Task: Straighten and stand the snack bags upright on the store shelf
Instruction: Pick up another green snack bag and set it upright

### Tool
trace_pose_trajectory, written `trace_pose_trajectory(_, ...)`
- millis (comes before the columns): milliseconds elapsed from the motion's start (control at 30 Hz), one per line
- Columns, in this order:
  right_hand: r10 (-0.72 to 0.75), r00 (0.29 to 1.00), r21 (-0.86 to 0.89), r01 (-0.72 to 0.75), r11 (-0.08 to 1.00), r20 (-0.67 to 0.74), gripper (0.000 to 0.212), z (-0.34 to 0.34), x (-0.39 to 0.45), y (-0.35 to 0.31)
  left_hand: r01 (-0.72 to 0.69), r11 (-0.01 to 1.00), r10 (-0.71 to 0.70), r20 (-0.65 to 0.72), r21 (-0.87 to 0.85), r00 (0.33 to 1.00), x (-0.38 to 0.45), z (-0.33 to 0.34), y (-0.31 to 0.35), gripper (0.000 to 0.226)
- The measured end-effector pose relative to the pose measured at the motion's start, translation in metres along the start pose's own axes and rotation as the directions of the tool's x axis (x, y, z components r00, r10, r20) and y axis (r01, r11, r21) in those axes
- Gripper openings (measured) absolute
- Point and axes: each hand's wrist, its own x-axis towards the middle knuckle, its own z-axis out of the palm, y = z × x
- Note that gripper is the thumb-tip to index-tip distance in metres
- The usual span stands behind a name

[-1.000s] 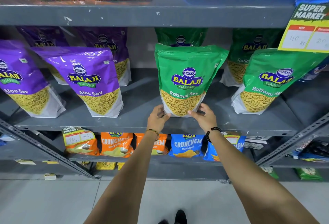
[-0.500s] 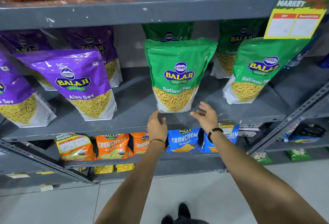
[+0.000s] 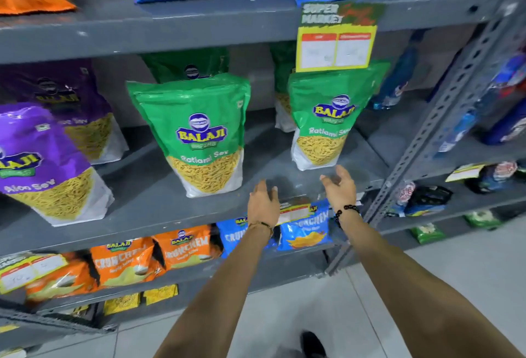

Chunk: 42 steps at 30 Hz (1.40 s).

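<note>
A green Ratlami Sev bag [image 3: 199, 135] stands upright in the middle of the grey shelf [image 3: 148, 204]. A second green bag [image 3: 327, 118] stands to its right, leaning a little to the left. My left hand [image 3: 263, 201] hovers open at the shelf's front edge, between the two bags and touching neither. My right hand [image 3: 338, 184] is open, palm turned inward, just below the second bag's base. Two purple Aloo Sev bags [image 3: 48, 164] lean on the left. More green bags stand behind, partly hidden.
A yellow price tag [image 3: 336, 42] hangs from the upper shelf over the right green bag's top. Orange and blue Crunchem packs [image 3: 182, 246] fill the shelf below. A perforated steel upright [image 3: 444, 107] bounds the shelf on the right. Blue bags lie overhead.
Both hands let go of the middle green bag and moved right, toward the second green bag. The view swung to the right.
</note>
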Motion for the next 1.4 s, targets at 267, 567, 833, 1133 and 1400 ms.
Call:
trace_pose_trajectory(267, -0.017, 0.963, -0.022, 0.023, 0.999, 0.270, 0.076, -0.028, 0.077, -0.004, 0.156, 0.978, -0.163, -0.039, -0.136, 0.986, 0.039, 0.047, 0.057, 0.047)
trace_pose_trajectory(567, -0.118, 0.842, -0.021, 0.152, 0.988, 0.527, 0.059, -0.044, 0.102, -0.001, 0.193, 0.953, -0.177, 0.089, -0.232, 0.980, 0.054, 0.066, 0.077, 0.067)
trace_pose_trajectory(833, -0.095, 0.850, -0.025, 0.126, 0.992, 0.519, 0.054, -0.055, 0.096, -0.002, 0.175, 0.951, -0.156, 0.094, -0.254, 0.983, 0.048, 0.068, 0.071, 0.064)
trace_pose_trajectory(1133, -0.130, 0.883, 0.033, 0.129, 0.991, 0.450, 0.057, -0.063, 0.079, 0.001, 0.174, 0.930, -0.167, 0.049, -0.325, 0.985, 0.035, 0.071, 0.062, 0.057)
trace_pose_trajectory(1400, -0.176, 0.869, 0.016, 0.190, 0.982, 0.463, 0.049, -0.063, 0.071, -0.008, 0.189, 0.912, -0.190, 0.034, -0.365, 0.981, 0.031, 0.072, 0.062, 0.054)
